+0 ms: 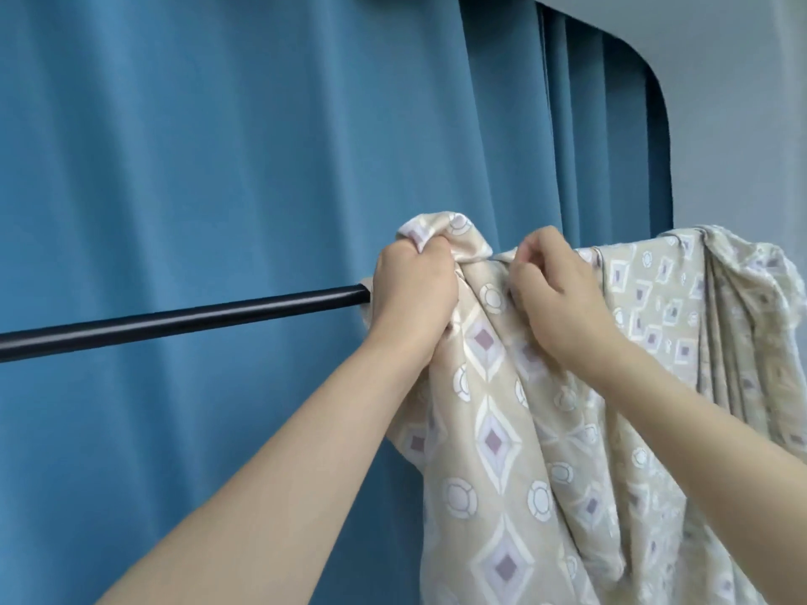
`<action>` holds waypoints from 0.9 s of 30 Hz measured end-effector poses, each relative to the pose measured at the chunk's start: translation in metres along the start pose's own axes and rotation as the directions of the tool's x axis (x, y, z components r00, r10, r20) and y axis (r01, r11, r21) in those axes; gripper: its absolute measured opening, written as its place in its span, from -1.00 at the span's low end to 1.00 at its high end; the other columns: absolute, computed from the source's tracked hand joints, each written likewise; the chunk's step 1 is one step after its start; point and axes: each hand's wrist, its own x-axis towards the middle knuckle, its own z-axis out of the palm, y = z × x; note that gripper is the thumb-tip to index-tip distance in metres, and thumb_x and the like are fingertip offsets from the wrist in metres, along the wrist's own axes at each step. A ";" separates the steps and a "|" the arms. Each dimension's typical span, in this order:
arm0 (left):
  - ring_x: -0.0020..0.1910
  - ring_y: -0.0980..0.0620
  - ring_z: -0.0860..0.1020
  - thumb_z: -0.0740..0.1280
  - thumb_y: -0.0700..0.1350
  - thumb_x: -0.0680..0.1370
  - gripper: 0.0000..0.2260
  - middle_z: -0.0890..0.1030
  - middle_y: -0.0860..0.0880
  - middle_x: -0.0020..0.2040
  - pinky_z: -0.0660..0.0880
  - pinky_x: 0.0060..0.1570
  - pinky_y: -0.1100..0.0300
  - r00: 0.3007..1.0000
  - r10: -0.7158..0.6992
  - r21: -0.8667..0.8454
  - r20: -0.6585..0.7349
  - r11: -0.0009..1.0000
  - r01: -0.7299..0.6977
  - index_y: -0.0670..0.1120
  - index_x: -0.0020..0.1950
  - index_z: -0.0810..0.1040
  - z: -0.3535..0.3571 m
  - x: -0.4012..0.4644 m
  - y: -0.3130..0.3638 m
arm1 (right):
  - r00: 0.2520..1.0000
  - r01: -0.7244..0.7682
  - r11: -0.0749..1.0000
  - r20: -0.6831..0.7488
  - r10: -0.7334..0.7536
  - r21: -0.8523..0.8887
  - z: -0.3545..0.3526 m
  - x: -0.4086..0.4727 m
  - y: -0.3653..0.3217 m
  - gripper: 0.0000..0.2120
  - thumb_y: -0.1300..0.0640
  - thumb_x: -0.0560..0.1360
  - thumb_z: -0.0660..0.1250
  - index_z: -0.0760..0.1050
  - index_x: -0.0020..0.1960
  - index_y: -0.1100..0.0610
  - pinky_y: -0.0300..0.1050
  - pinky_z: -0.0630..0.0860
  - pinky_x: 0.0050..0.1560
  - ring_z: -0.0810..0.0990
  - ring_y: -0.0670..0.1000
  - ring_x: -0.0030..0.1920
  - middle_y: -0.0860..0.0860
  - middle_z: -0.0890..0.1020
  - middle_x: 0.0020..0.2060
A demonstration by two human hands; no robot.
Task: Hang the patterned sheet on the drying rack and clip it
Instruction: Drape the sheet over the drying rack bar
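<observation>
No readable text, label, brand, number or sign anywhere in view; only a woven pattern of diamonds and ringed circles on the beige sheet, without letters or figures

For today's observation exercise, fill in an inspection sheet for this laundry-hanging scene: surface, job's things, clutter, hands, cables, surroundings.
Surface: nothing seen; no table or floor in view.
Job's things: patterned sheet draped bunched over the black rack bar, covering its right part; the bar's left part is bare. No clips seen.
Clutter: nothing seen.
Hands: left hand grips a bunched fold of the sheet at the bar; right hand pinches the sheet's top edge beside it.
Cables: nothing seen.
Surroundings: blue curtain behind the bar; pale wall at right.
</observation>
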 end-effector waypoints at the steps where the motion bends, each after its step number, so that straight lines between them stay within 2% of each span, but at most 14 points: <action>1: -0.31 -0.17 0.57 0.16 0.03 0.39 -0.81 0.49 0.00 -0.41 0.58 -0.16 -0.12 1.000 0.014 0.011 0.001 1.000 -0.014 -0.05 -0.31 0.46 -0.004 0.003 0.003 | 0.998 0.055 0.998 0.039 -0.056 0.015 0.001 -0.026 -0.011 -0.81 0.00 0.51 0.12 0.35 -0.15 0.11 -0.06 0.39 -0.20 0.44 -0.07 -0.26 -0.08 0.48 -0.31; 3: -0.23 -0.18 0.61 0.14 0.01 0.37 -0.83 0.52 -0.02 -0.35 0.60 -0.08 -0.15 1.000 0.013 -0.014 -0.011 1.000 -0.013 -0.04 -0.29 0.44 -0.013 0.016 0.012 | 0.974 0.049 0.997 0.223 -0.035 -0.058 0.009 -0.067 -0.024 -0.59 -0.28 0.48 0.08 0.36 -0.13 0.07 -0.03 0.42 -0.18 0.46 -0.09 -0.26 -0.12 0.48 -0.32; 6: -0.22 -0.21 0.60 0.17 -0.08 0.35 -0.94 0.55 -0.16 -0.26 0.60 -0.11 0.03 0.999 -0.030 -0.179 -0.038 0.984 0.023 -0.02 -0.32 0.34 -0.031 0.039 0.039 | 0.823 -0.151 0.905 0.457 0.337 -0.397 0.025 -0.090 -0.031 -0.34 -0.50 0.36 0.15 0.34 0.19 0.00 -0.05 0.44 0.04 0.53 -0.03 0.01 -0.12 0.56 -0.03; 9: -0.39 0.02 0.45 0.20 -0.17 0.59 -0.74 0.42 -0.01 -0.30 0.41 -0.48 0.38 0.998 -0.056 -0.277 0.003 0.959 0.054 -0.02 -0.29 0.26 -0.052 0.058 0.070 | 0.813 -0.236 0.891 0.424 0.399 -0.388 0.034 -0.075 -0.044 -0.50 -0.33 0.47 0.23 0.48 0.02 0.12 -0.02 0.53 0.01 0.61 0.06 -0.03 0.02 0.63 -0.09; 12: -0.30 -0.01 0.51 0.15 -0.15 0.65 -0.73 0.46 0.00 -0.27 0.51 -0.34 0.29 0.996 -0.069 -0.315 -0.059 0.948 0.047 -0.03 -0.27 0.29 -0.085 0.088 0.094 | 0.850 -0.326 0.933 0.384 0.359 -0.152 0.032 -0.026 -0.077 -0.74 -0.06 0.58 0.27 0.57 -0.15 0.08 0.00 0.57 -0.01 0.65 0.09 -0.08 0.08 0.67 -0.13; 14: -0.23 -0.02 0.54 0.20 -0.12 0.60 -0.78 0.52 0.00 -0.26 0.52 -0.23 0.18 0.996 -0.047 -0.211 -0.076 0.977 0.030 -0.02 -0.25 0.34 -0.107 0.103 0.099 | 0.878 -0.338 0.940 0.342 0.335 -0.053 0.033 0.016 -0.103 -0.75 -0.03 0.57 0.27 0.60 -0.12 0.10 0.06 0.58 -0.01 0.66 0.10 -0.12 0.08 0.68 -0.14; 17: -0.27 -0.02 0.62 0.24 -0.09 0.46 -0.90 0.64 -0.06 -0.23 0.49 -0.35 0.22 0.991 -0.073 0.168 0.115 0.984 0.053 -0.08 -0.18 0.52 -0.129 0.090 0.094 | 0.912 -0.347 0.935 0.261 0.318 0.074 0.044 0.070 -0.129 -0.70 -0.06 0.58 0.23 0.60 0.03 0.15 0.01 0.60 0.00 0.67 0.08 -0.10 0.07 0.68 -0.09; 19: -0.10 -0.11 0.60 0.25 0.03 0.37 -0.74 0.64 -0.10 -0.04 0.52 -0.18 0.13 0.996 0.029 0.472 0.082 0.879 -0.064 -0.09 -0.08 0.57 -0.145 0.066 0.084 | 0.909 -0.373 0.912 0.265 0.322 0.170 0.055 0.102 -0.139 -0.74 -0.02 0.61 0.19 0.55 0.07 0.14 -0.14 0.60 -0.10 0.64 0.02 -0.12 0.02 0.66 -0.13; 21: -0.12 -0.10 0.56 0.25 0.11 0.47 -0.75 0.60 -0.05 -0.14 0.47 -0.21 0.11 0.984 0.160 0.629 0.076 0.759 -0.172 -0.07 -0.16 0.50 -0.158 0.032 0.069 | 0.908 -0.386 0.887 0.274 0.317 0.254 0.067 0.128 -0.153 -0.80 0.06 0.63 0.17 0.52 0.10 0.12 -0.26 0.56 -0.28 0.61 -0.02 -0.18 -0.01 0.62 -0.18; 22: -0.19 -0.08 0.57 0.25 0.19 0.49 -0.69 0.60 -0.05 -0.19 0.48 -0.27 0.13 0.983 0.095 0.645 0.155 0.744 -0.174 -0.06 -0.16 0.50 -0.164 0.014 0.061 | 0.912 -0.390 0.865 0.259 0.317 0.316 0.073 0.138 -0.160 -0.80 0.12 0.64 0.16 0.53 0.11 0.13 -0.28 0.54 -0.34 0.60 -0.02 -0.20 0.00 0.61 -0.18; 23: -0.24 -0.07 0.59 0.25 0.30 0.48 -0.60 0.61 -0.07 -0.16 0.53 -0.31 0.13 0.960 -0.095 0.631 0.265 0.769 -0.098 -0.04 -0.08 0.54 -0.167 -0.006 0.056 | 0.912 -0.402 0.832 0.245 0.328 0.382 0.080 0.148 -0.167 -0.79 0.18 0.64 0.14 0.54 0.11 0.16 -0.28 0.54 -0.38 0.60 -0.03 -0.24 0.02 0.61 -0.18; 25: -0.19 -0.10 0.64 0.26 0.46 0.38 -0.37 0.60 -0.10 0.04 0.59 -0.34 0.13 0.743 -0.481 0.608 0.466 0.784 0.126 0.02 0.22 0.54 -0.163 -0.028 0.046 | 0.892 -0.450 0.770 0.263 0.367 0.453 0.097 0.158 -0.174 -0.74 0.27 0.64 0.08 0.55 0.10 0.17 -0.29 0.50 -0.50 0.57 -0.04 -0.31 0.07 0.61 -0.19; 26: -0.15 -0.12 0.65 0.28 0.45 0.38 -0.33 0.58 -0.10 0.10 0.60 -0.34 0.13 0.696 -0.521 0.596 0.495 0.786 0.164 0.00 0.29 0.51 -0.156 -0.030 0.038 | 0.864 -0.498 0.754 0.327 0.384 0.429 0.108 0.157 -0.175 -0.74 0.26 0.65 0.07 0.54 0.05 0.15 -0.30 0.48 -0.55 0.57 -0.04 -0.33 0.08 0.61 -0.18; 27: -0.14 -0.14 0.66 0.31 0.37 0.43 -0.38 0.58 -0.12 0.07 0.60 -0.36 0.13 0.726 -0.510 0.585 0.461 0.790 0.184 -0.06 0.29 0.50 -0.149 -0.026 0.028 | 0.812 -0.559 0.743 0.423 0.401 0.368 0.117 0.153 -0.174 -0.74 0.21 0.67 0.06 0.53 0.01 0.12 -0.29 0.48 -0.56 0.57 -0.03 -0.32 0.08 0.61 -0.16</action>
